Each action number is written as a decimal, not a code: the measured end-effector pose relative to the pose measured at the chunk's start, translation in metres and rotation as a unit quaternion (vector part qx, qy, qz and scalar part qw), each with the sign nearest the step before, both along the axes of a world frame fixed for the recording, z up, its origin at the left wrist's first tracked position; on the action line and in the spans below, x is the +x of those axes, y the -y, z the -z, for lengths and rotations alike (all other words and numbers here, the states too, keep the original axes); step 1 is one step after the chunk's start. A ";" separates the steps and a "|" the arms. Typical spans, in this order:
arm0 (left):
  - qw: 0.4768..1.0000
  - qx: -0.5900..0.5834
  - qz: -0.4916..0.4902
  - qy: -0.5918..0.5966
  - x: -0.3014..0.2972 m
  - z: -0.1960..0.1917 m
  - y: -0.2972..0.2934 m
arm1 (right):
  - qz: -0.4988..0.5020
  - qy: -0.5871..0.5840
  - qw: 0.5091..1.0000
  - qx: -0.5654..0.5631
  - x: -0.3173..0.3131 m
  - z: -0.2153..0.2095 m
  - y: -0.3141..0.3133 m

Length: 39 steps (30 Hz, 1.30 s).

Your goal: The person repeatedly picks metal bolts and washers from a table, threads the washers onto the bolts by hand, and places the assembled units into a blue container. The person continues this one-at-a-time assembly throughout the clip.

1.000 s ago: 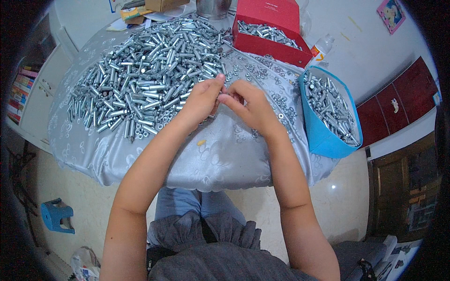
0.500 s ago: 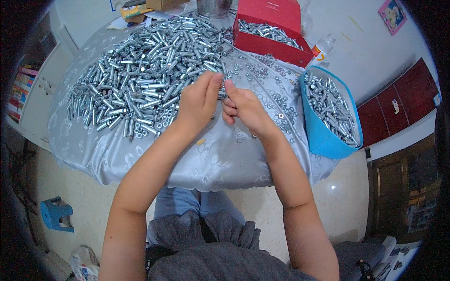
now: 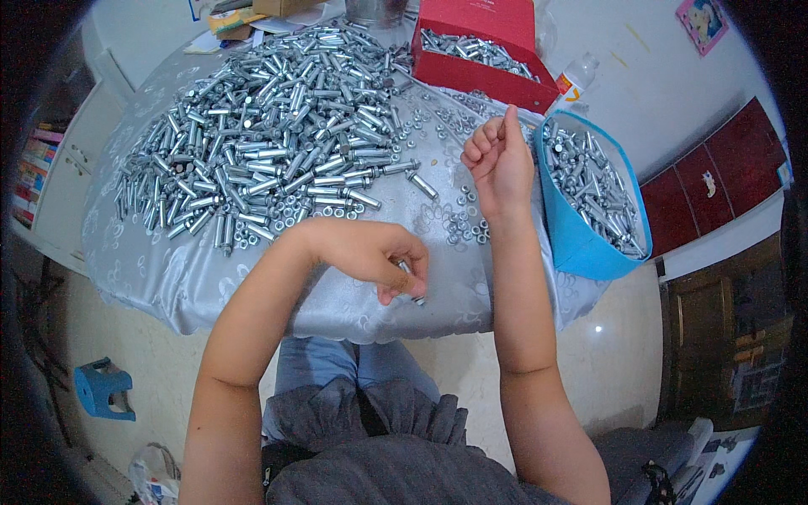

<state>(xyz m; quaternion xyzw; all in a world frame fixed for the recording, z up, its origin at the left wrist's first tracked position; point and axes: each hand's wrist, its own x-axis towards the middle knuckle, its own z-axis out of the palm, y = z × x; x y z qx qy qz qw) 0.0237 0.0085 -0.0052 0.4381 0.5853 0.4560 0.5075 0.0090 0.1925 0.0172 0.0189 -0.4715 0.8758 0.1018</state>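
Low over the near part of the table, my left hand (image 3: pixel 370 255) is closed round a silver expansion bolt (image 3: pixel 418 300); only its end and a bit of its shank show between the fingers. My right hand (image 3: pixel 502 168) is raised with palm turned inward, its fingers loosely curled and the thumb standing apart; nothing shows in it. It is left of a blue fabric bin (image 3: pixel 589 257) filled with bolts. A large heap of silver expansion bolts (image 3: pixel 286 126) covers the table's left and middle, and loose nuts (image 3: pixel 461 225) lie below my right hand.
A red box (image 3: pixel 497 82) with its lid up holds more bolts at the back right. Behind the blue bin stands a plastic bottle (image 3: pixel 577 77). A metal pot (image 3: pixel 375 12) is at the far edge. A blue stool (image 3: pixel 103 389) is on the floor at left.
My hands, together before, have parted. The left has dropped toward the table's near edge with a bolt in it; the right has moved right, toward the blue bin, and its thumb has lifted.
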 end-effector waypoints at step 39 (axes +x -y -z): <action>0.704 0.326 -0.562 0.286 -0.046 -0.004 0.022 | 0.194 -0.042 0.938 0.285 -0.016 0.026 0.004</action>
